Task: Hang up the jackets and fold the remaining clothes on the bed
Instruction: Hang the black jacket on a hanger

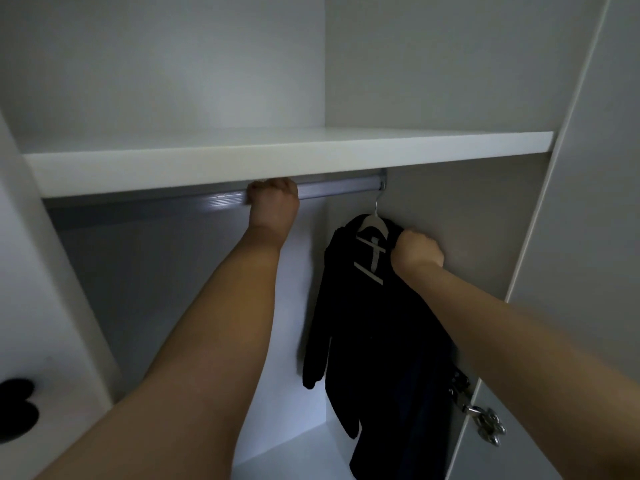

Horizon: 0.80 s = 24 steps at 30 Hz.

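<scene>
Your left hand [273, 202] grips the rail [332, 192]; your right hand [417, 251] clutches 1 dark jacket [374, 323], already hung on its hanger [372, 220]. Folding isn't visible yet.

white wardrobe [450, 64] int. | shelf [277, 161] over metal rail [339, 190] | door hinge [485, 424] rt | dim light
</scene>
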Available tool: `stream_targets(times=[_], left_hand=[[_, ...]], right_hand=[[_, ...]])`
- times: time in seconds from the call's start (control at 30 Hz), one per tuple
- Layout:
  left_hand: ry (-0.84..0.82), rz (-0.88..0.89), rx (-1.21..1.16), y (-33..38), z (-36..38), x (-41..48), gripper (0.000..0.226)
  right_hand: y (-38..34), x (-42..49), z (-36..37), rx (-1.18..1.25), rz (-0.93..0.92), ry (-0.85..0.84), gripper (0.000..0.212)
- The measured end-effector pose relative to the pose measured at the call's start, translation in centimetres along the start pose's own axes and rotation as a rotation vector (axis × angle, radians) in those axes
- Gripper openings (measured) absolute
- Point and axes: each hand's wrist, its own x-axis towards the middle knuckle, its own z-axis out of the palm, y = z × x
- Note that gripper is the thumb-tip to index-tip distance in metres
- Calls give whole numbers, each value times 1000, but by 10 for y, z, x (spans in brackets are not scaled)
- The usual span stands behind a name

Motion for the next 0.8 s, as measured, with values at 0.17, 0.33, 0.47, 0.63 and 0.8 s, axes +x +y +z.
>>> stream_targets(times=[0.17, 0.33, 0.47, 0.63, 0.8], left_hand=[[-16, -14, 53, 0, 1, 1, 55], [-105, 20, 51, 1, -4, -2, 44], [-165, -14, 58, 1, -11, -3, 37], [-226, -36, 67, 2, -14, -11, 45], [-178, -62, -74, 2, -24, -24, 48]], right_hand=[[4, -1, 4, 33, -30, -4, 46], [7, -5, 11, 76, -74, -1, 49], [7, -8, 11, 86, -178, -11, 45], [6, -14, 8, -6, -212, -48, 48], [3, -17, 4, -25, -252, 41, 50]])
